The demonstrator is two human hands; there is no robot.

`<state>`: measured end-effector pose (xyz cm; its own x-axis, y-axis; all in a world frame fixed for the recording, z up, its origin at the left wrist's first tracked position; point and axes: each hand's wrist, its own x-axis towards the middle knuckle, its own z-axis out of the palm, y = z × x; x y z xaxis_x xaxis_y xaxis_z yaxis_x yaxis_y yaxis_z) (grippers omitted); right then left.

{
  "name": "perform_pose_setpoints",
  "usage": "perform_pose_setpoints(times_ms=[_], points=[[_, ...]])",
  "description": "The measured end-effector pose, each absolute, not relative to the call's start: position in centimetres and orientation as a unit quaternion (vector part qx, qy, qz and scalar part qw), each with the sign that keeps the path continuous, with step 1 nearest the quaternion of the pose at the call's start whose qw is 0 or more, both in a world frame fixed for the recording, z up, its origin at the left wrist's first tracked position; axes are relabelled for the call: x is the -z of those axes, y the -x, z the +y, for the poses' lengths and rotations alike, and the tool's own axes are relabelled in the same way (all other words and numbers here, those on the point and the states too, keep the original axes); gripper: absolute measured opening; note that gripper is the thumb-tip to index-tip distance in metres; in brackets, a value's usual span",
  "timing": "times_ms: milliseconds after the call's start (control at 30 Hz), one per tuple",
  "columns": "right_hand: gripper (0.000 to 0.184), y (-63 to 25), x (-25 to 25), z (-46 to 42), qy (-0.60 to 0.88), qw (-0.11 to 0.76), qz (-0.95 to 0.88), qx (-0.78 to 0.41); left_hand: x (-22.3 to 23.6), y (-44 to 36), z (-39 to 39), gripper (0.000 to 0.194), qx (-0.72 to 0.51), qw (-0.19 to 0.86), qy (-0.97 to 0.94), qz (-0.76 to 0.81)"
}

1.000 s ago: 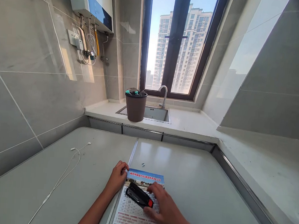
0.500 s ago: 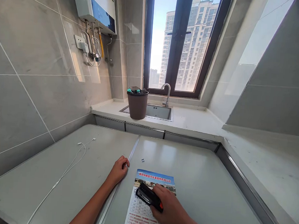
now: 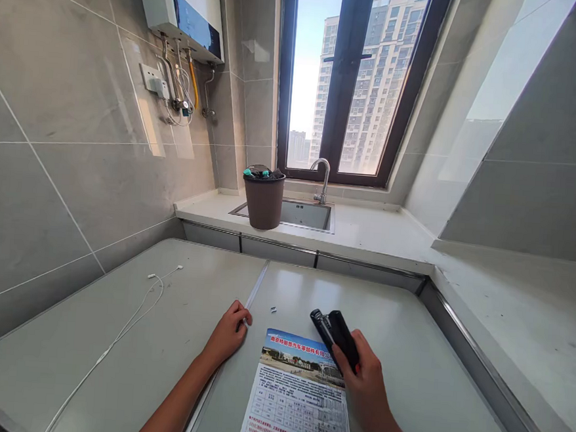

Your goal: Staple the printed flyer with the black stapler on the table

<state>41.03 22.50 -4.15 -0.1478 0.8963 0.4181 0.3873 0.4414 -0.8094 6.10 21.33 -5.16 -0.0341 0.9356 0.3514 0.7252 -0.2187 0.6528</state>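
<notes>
In the head view a black stapler is in my right hand, its top and bottom arms spread apart at the front. My fingers wrap round its rear half, above the right edge of a printed leaflet. The leaflet carries a blue banner, a photo strip and a table, and lies flat on the table. To its left, my left hand rests by the table's seam with its fingers curled in and nothing visible in them. Small strips of staples lie beyond the leaflet.
A white cable trails over the left half of the pale table. Behind the table runs a white counter with a brown bin, a sink and a faucet. Another counter borders the right side.
My right hand has lifted the stapler off the leaflet's middle, moving it right and away from me. The stapler's arms now show spread apart. My left hand has hardly moved.
</notes>
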Motion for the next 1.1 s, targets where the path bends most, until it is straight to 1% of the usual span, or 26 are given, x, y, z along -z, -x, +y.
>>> perform_pose_setpoints(times_ms=[133,233,400,533,700,833,933,1100], points=[[0.033,-42.5,4.8,24.3,0.485,0.473,-0.685,-0.267,4.2,-9.1,21.1,0.036,-0.366,0.142,-0.718,0.575],[0.032,-42.8,5.3,25.0,0.488,0.468,-0.691,-0.257,4.1,-11.9,21.2,0.038,-0.312,0.214,-0.779,0.499],[0.029,-42.4,5.3,25.3,0.479,0.468,-0.696,-0.257,4.2,-14.3,21.0,0.026,-0.259,0.16,-0.831,0.465],[0.027,-41.7,5.2,25.0,0.466,0.461,-0.709,-0.261,4.2,-14.2,21.2,0.02,-0.25,0.163,-0.825,0.48],[0.021,-40.7,4.8,24.4,0.435,0.406,-0.751,-0.287,4.5,-14.2,21.6,0.023,-0.258,0.193,-0.808,0.493],[0.014,-40.3,4.5,24.0,0.405,0.356,-0.791,-0.288,4.5,-14.3,21.6,0.035,-0.279,0.219,-0.782,0.513],[0.014,-40.2,4.3,23.7,0.386,0.331,-0.813,-0.284,4.3,-14.3,21.6,0.043,-0.278,0.232,-0.776,0.516],[0.015,-40.2,4.3,23.7,0.374,0.294,-0.834,-0.281,4.0,-14.1,21.6,0.033,-0.281,0.243,-0.782,0.501]])
